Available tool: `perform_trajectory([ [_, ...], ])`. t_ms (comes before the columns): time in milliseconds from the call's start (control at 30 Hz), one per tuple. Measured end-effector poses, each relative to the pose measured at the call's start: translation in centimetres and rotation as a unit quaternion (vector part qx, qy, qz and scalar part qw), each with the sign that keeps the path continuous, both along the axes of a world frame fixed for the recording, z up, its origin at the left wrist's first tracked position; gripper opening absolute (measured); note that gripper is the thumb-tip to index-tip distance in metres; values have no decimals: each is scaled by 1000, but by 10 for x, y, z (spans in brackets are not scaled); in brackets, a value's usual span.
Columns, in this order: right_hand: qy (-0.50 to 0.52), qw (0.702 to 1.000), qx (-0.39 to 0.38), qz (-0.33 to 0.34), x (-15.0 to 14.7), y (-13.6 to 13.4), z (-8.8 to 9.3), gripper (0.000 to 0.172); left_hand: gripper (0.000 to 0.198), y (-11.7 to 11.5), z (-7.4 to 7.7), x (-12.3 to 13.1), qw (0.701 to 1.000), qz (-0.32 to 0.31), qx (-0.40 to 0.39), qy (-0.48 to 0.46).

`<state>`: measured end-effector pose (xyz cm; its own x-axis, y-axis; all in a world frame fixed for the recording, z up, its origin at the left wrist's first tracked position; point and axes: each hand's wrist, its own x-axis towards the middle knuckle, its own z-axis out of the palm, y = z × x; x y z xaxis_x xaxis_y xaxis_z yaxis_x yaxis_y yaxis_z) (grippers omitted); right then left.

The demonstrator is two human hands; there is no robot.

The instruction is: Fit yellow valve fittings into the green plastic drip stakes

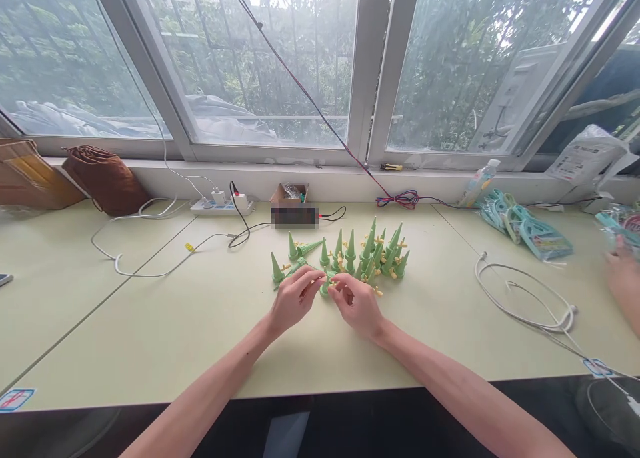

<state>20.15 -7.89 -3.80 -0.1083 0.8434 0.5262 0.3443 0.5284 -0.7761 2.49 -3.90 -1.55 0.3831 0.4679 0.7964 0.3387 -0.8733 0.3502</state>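
Several green cone-shaped pieces (350, 248) with small yellow parts stand and lie in a cluster at the middle of the table. At the cluster's near edge, my left hand (299, 295) has its fingers pinched beside a green cone (325, 287); what lies between the fingertips is too small to make out. My right hand (356, 303) faces it from the other side of that cone, thumb and forefinger drawn together, and its fingertips hide whatever they hold. Left of the cluster, a green cone (277, 269) stands upright near one lying on its side.
Behind the cones are a small open box (290, 193), a power strip (221, 207) and bundled wires (399, 199). A coiled white cable (525, 321) and bagged turquoise items (543, 231) lie to the right. Another person's hand (623, 271) is at the right edge.
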Motion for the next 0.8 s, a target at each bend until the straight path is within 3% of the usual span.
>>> perform_trajectory([
  [167,-13,1000,19,17,1,0,0,16,12,-2,-3,2,999,-31,-10,27],
  [467,-19,999,28,-7,1,-2,2,22,32,-3,-5,1,996,3,-70,63],
  [800,-8,997,70,-10,0,-2,3,23,36,-1,-7,1,996,13,-53,64],
])
